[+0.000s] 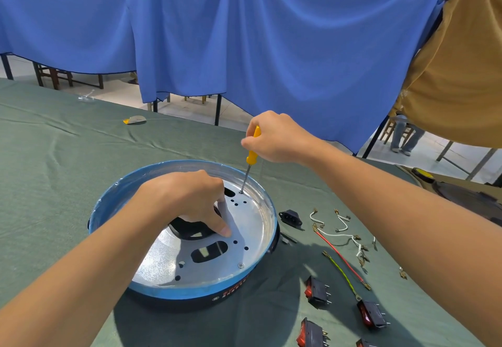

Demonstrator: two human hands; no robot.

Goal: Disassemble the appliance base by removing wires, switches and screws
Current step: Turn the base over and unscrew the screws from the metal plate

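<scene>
Grips the yellow screwdriver (251,156) in the right hand (274,137), fingers clamped round the top of the handle, shaft tilted down and tip set on a screw at the far edge of the metal plate (252,227). Steadies the appliance base (108,202) with the left hand (187,197): fingers curled down at the rim of the dark middle opening, thumb tip pressed on the plate, pinching it. Finds the base mid-way across the green-clothed worktop (54,183), directly under the left hand and just below the right. Shows another screw (240,265) at the plate's near right edge, apart from both hands. On the cloth right of the base, under the right forearm: a black socket (290,217), loose wires (339,251), red rocker switches (317,291).
</scene>
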